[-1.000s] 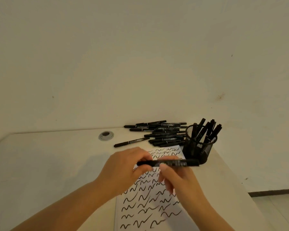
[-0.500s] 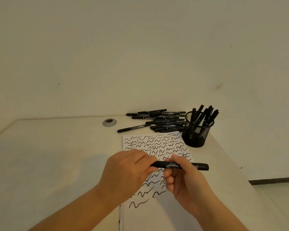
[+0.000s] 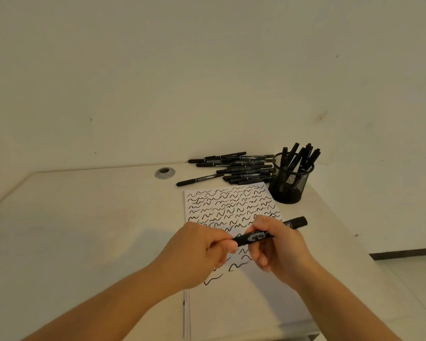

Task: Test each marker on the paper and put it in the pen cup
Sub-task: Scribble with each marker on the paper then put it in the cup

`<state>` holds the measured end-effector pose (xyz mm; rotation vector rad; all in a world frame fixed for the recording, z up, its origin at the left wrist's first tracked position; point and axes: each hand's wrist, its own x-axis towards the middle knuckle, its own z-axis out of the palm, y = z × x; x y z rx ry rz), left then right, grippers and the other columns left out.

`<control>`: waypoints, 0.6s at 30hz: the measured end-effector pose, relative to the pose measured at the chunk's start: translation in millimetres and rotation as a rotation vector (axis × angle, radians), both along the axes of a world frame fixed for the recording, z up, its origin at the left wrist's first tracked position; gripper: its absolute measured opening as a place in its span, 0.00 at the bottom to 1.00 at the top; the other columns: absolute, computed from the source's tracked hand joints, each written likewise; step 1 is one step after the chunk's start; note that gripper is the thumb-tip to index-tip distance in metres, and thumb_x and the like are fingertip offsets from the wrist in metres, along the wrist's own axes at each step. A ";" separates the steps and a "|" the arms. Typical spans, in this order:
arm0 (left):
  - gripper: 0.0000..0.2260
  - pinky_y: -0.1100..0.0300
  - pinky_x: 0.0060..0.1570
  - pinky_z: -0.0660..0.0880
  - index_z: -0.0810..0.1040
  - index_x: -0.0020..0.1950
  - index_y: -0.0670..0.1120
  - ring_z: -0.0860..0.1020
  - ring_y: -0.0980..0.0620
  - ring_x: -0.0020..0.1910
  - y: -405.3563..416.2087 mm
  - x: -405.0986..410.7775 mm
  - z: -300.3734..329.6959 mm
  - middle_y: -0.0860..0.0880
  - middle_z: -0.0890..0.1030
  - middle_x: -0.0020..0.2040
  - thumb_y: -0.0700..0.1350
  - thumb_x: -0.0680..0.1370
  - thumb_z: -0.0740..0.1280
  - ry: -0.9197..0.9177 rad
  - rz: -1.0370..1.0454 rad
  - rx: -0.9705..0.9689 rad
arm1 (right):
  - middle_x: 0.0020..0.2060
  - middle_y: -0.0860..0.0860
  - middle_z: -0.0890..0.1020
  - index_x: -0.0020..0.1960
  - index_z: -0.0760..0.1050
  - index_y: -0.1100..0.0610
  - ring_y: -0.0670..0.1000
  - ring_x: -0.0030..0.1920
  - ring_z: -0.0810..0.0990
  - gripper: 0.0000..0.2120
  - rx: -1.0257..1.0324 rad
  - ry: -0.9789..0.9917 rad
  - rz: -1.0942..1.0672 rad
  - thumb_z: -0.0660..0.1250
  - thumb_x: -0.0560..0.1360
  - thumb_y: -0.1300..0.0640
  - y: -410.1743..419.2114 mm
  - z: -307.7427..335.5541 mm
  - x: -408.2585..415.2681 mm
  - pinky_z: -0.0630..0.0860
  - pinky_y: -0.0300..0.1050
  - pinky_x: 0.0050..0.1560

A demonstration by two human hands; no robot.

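marker (image 3: pixel 258 236) tilted up at right since earlier, right hand (image 3: pixel 279 252) gripping barrel, left hand (image 3: pixel 197 252) pinching its end

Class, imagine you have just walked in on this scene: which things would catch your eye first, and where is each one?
First, the two hands low in the middle: the left hand and right hand both grip one black marker above the paper, whose far half is covered in black squiggles. Behind it, a pile of markers lies by the wall, and a mesh pen cup full of markers stands at the paper's far right corner.
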<state>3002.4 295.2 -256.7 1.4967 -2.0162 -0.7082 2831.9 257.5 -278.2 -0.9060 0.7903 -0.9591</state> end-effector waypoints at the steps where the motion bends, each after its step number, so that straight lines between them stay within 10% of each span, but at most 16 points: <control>1: 0.12 0.70 0.32 0.71 0.77 0.34 0.57 0.75 0.61 0.27 1.3 0.1 1.2 0.58 0.77 0.26 0.47 0.77 0.63 0.106 -0.002 0.088 | 0.19 0.59 0.73 0.28 0.76 0.61 0.51 0.15 0.66 0.15 -0.070 0.002 0.035 0.60 0.72 0.61 0.6 1.4 -0.7 0.64 0.35 0.16; 9: 0.14 0.67 0.32 0.72 0.81 0.34 0.52 0.73 0.59 0.27 13.0 -0.6 3.4 0.56 0.75 0.27 0.46 0.78 0.62 0.425 -0.141 0.454 | 0.19 0.56 0.74 0.30 0.76 0.59 0.51 0.16 0.68 0.07 -0.443 0.065 0.203 0.63 0.66 0.60 5.8 2.6 -12.3 0.65 0.34 0.20; 13: 0.15 0.69 0.26 0.68 0.82 0.33 0.47 0.69 0.59 0.24 15.8 26.9 -5.3 0.54 0.72 0.27 0.46 0.76 0.62 0.572 0.048 0.492 | 0.15 0.53 0.66 0.25 0.74 0.60 0.47 0.16 0.57 0.14 -0.331 -0.125 -0.135 0.74 0.52 0.52 -7.9 11.2 -49.1 0.54 0.31 0.22; 15: 0.13 0.69 0.25 0.67 0.82 0.33 0.46 0.69 0.59 0.24 13.3 47.8 -7.1 0.53 0.72 0.27 0.49 0.73 0.64 0.693 0.220 0.429 | 0.15 0.52 0.66 0.26 0.72 0.59 0.47 0.16 0.56 0.11 -0.335 -0.085 -0.331 0.67 0.65 0.57 -17.1 13.2 -71.2 0.51 0.35 0.22; 18: 0.12 0.69 0.29 0.70 0.81 0.36 0.52 0.76 0.60 0.28 3.2 44.7 -14.8 0.53 0.79 0.28 0.49 0.77 0.62 0.388 0.200 0.239 | 0.20 0.53 0.73 0.34 0.74 0.59 0.47 0.18 0.65 0.13 -0.326 0.204 -0.364 0.59 0.76 0.62 -16.5 3.7 -55.4 0.56 0.35 0.20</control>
